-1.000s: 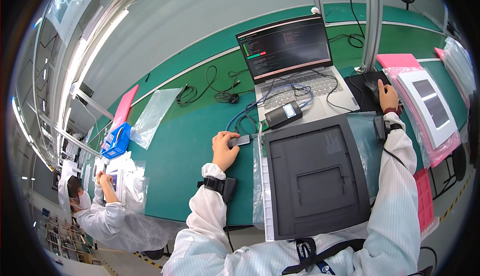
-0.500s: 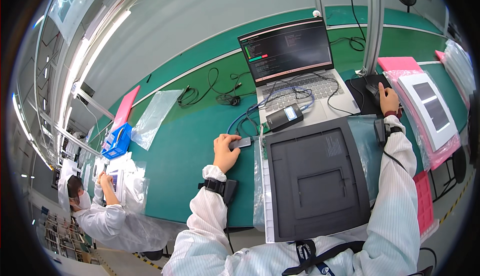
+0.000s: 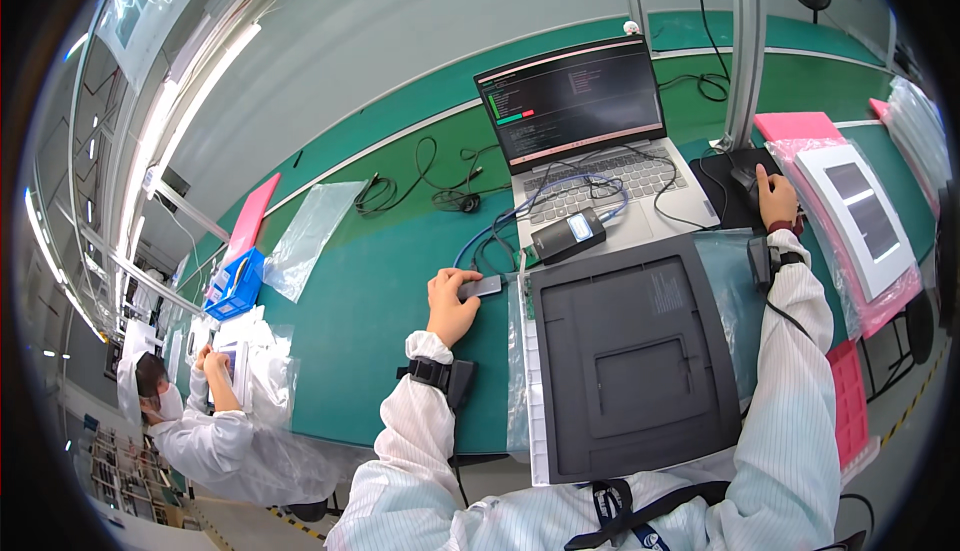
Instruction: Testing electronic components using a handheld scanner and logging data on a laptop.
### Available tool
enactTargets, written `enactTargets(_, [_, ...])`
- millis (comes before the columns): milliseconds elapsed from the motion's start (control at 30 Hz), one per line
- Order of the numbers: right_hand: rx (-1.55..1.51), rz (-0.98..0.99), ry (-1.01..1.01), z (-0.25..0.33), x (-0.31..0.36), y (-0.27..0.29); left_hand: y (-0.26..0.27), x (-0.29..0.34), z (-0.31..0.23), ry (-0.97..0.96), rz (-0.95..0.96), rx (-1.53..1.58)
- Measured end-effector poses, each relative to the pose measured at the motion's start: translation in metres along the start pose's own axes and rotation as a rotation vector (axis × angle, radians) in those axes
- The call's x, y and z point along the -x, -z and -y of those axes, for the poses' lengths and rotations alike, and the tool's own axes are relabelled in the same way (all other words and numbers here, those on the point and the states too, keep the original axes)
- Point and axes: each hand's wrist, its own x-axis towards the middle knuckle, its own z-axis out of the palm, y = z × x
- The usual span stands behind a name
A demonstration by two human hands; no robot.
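My left hand is closed on the left end of a small flat grey box, which lies on the green table left of a black panel. My right hand rests curled over a dark computer mouse on a black mouse pad; its fingers are partly hidden. Between my forearms lies the large black panel with a raised frame shape, on a white part and clear plastic. Beyond it stands an open laptop with dark screen. A black adapter box with a blue cable sits on its front left corner.
Black cables lie coiled at the back. A clear bag and a blue bin are to the left, near a co-worker. At right, a white framed panel lies on pink foam. A metal post rises behind the mouse pad.
My hands, the grey box and the mouse stay in place. The co-worker at left has shifted their hands slightly.
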Motion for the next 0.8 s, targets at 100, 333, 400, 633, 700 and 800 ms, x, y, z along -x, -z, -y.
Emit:
enactTargets(100, [-0.011, 0.002, -0.002, 0.0, -0.001, -0.002, 0.0, -0.001, 0.0, 0.002, 0.0, 0.009])
enactTargets(333, [-0.021, 0.005, 0.0, -0.001, -0.001, -0.002, 0.003, -0.003, -0.005, -0.062, 0.016, 0.14])
enactTargets(400, [-0.02, 0.001, 0.005, -0.003, -0.001, -0.003, 0.004, -0.001, -0.01, -0.044, 0.038, 0.186])
enactTargets(633, [-0.024, -0.003, 0.013, -0.004, -0.002, -0.002, 0.003, -0.003, -0.008, -0.076, 0.037, 0.209])
enactTargets(700, [-0.025, -0.003, 0.004, -0.004, -0.002, -0.003, 0.003, -0.003, -0.007, -0.071, 0.037, 0.214])
enactTargets(800, [-0.019, -0.002, -0.001, -0.002, -0.001, -0.002, 0.002, -0.003, -0.006, -0.047, 0.025, 0.248])
